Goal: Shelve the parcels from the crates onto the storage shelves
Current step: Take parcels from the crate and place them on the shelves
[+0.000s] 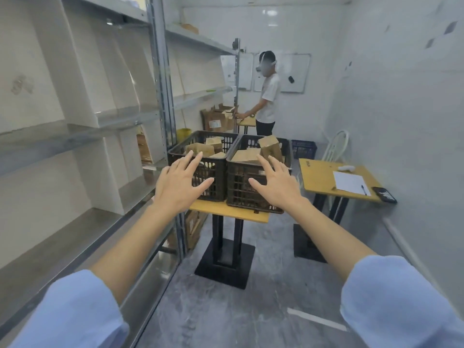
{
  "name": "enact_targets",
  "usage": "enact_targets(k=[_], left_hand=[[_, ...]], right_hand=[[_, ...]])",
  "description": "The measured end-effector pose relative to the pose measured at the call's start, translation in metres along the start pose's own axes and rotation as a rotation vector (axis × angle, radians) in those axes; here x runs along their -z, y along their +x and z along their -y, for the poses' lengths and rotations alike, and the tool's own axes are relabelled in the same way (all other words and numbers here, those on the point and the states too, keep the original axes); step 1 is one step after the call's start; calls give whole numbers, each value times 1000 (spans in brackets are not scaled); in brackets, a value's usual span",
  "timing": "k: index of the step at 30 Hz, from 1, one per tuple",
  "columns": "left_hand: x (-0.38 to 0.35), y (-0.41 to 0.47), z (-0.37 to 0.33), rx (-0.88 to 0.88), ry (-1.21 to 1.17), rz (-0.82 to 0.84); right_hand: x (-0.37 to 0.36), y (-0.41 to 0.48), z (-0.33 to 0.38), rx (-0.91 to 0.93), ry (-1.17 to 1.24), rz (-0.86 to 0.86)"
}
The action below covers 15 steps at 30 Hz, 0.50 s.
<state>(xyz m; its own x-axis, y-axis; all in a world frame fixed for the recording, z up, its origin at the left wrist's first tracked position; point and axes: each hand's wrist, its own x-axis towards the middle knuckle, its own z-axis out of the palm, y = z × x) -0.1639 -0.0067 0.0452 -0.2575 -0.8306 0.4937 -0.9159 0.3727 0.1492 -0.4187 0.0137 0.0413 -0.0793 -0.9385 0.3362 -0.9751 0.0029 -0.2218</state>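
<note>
Left hand [179, 183] and right hand [277, 187]: each grip spread wide, empty, raised before two black crates [216, 172] of parcels [270, 146] on table [226, 209].

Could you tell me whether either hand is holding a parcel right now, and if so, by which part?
Nothing is held. The left hand and right hand are both open with fingers spread, empty, in front of the two black crates.

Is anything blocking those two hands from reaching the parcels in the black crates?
Nothing visible. The left hand and right hand are open before the crates, whose tops are uncovered, parcels exposed.
</note>
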Motion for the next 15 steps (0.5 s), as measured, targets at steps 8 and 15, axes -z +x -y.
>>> enact_targets(k=[8, 15], left_hand=[[-105, 163, -9, -104, -71, 44], [-191, 296, -8, -166, -123, 105]], right_hand=[[-47, 142, -84, -115, 16, -20], [-88, 258, -136, -197, 41, -52]])
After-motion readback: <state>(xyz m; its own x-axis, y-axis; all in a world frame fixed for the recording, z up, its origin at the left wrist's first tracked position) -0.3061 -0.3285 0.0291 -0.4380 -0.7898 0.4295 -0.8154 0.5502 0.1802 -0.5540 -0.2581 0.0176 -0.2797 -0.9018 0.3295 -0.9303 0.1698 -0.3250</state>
